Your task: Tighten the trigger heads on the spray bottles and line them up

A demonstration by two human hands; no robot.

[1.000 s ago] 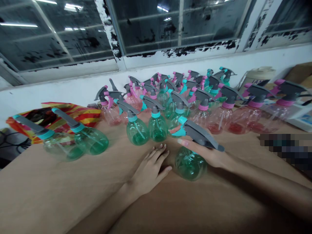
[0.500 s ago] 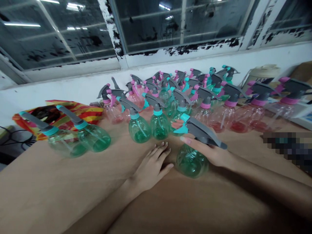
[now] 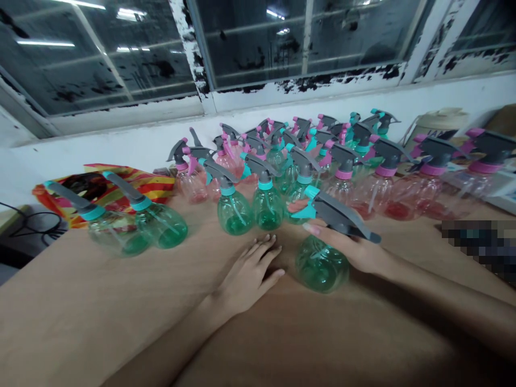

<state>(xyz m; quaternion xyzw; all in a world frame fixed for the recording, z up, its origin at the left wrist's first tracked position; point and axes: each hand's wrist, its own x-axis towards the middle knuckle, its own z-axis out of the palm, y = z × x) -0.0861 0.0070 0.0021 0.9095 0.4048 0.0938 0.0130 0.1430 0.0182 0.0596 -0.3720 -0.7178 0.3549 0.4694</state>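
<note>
My right hand (image 3: pixel 355 250) is wrapped round the neck of a green spray bottle (image 3: pixel 321 269), below its grey and turquoise trigger head. The bottle looks upright on the wooden table (image 3: pixel 100 322), and some of my fingers are hidden behind it. To its left, my left hand (image 3: pixel 252 277) lies flat on the tabletop with fingers spread, holding nothing. Just beyond my left fingertips stand two more green spray bottles, a left one (image 3: pixel 235 214) and a right one (image 3: pixel 268 208).
Two green spray bottles (image 3: pixel 161 228) stand at the left before a red and yellow striped bag (image 3: pixel 149 185). Several pink-necked spray bottles (image 3: pixel 371 196) crowd the back and right. A pale tub (image 3: pixel 439 126) stands behind them, beneath the windows. Black cables (image 3: pixel 34 220) hang at far left.
The view has shifted slightly, so the scene sits a little further right. My right hand keeps its hold on the spray bottle, and my left hand stays flat on the table.
</note>
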